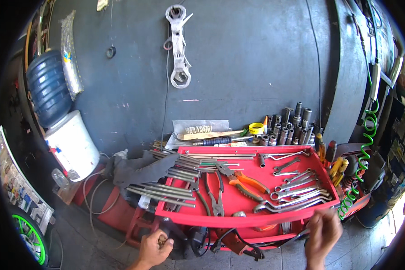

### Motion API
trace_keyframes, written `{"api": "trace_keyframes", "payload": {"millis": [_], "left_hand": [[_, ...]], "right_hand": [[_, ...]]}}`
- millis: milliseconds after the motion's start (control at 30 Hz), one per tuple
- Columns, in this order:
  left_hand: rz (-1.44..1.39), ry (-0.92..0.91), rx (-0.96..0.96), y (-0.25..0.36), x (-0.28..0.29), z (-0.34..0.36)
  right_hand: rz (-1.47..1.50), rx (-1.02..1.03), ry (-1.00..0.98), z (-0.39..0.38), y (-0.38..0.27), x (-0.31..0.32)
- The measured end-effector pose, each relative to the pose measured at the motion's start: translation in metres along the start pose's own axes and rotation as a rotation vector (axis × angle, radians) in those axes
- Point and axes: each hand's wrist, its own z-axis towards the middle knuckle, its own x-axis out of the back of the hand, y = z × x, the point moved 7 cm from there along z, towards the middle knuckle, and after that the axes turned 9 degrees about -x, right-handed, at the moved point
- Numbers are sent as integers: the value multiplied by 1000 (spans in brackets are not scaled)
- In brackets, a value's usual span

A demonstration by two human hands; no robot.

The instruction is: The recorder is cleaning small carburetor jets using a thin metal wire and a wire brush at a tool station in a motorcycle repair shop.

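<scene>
My left hand (154, 249) is closed at the near left of the red tool tray (229, 219), with something small and brownish between its fingers that I cannot make out. Right beside it is a dark, rounded object (179, 240). By the tray's front right corner, my right hand (321, 234) has its fingers curled together; whatever is in them is hidden. Several combination wrenches (297, 193) lie in the tray nearest that hand. Orange-handled pliers (245, 183) and dark-handled pliers (216, 195) rest in its middle. Steel rods (166, 192) stick out over the left edge.
Upright sockets (288, 130), a wooden wire brush (207, 133) and yellow tape (256, 128) line the back. Screwdrivers (339, 166) and a green coiled hose (369, 126) are at right. A grey cloth (141, 168) lies left, near a white water dispenser (74, 146). Below sits an open drawer (267, 245).
</scene>
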Motion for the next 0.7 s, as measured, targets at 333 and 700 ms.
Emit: {"api": "trace_keyframes", "payload": {"millis": [333,700], "left_hand": [[115,151,67,23,13,16],[52,258,135,4,25,11]], "right_hand": [[-451,160,-610,148,-59,-174],[-660,329,-751,179,-35,-297]]}}
